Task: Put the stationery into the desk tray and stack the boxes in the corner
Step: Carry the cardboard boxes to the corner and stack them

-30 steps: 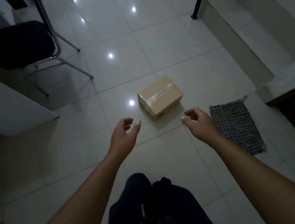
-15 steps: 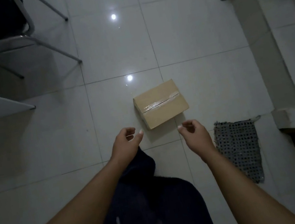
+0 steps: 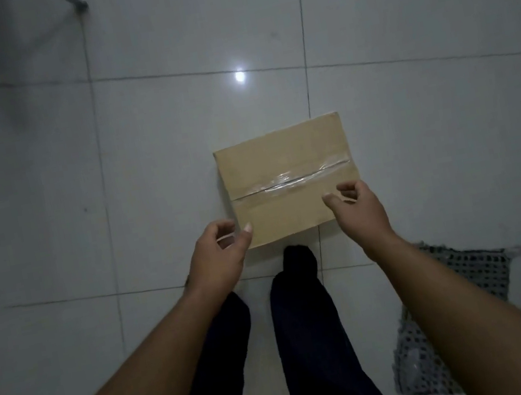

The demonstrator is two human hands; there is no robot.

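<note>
Two hands flank one cardboard box (image 3: 285, 158), which lies flat on the tiled floor (image 3: 44, 200) just right of the frame's centre. Its taped seam (image 3: 288, 182) faces up and runs left to right. I have the left hand (image 3: 219, 260) at the box's lower left corner and the right hand (image 3: 359, 211) over its lower right corner. Each has its fingers loosely curled and its thumb pointed forward, and neither has hold of anything. (Whether the right thumb touches the cardboard I cannot tell; from above it merely overlaps.)

I set them this wide, I judge, because the box wants a grip on its two short sides, so that it comes up level for stacking. My dark trouser legs (image 3: 310, 328) fill the lower middle of the frame, with one foot just below the box's near edge, which suggests I am standing close and bending over it. A perforated mat (image 3: 448, 321) lies at the lower right, apart from the box, and a chair leg (image 3: 71, 0) shows in the upper left corner. No second box, desk tray or stationery appears in the frame, so I judge the stacking not yet begun.
</note>
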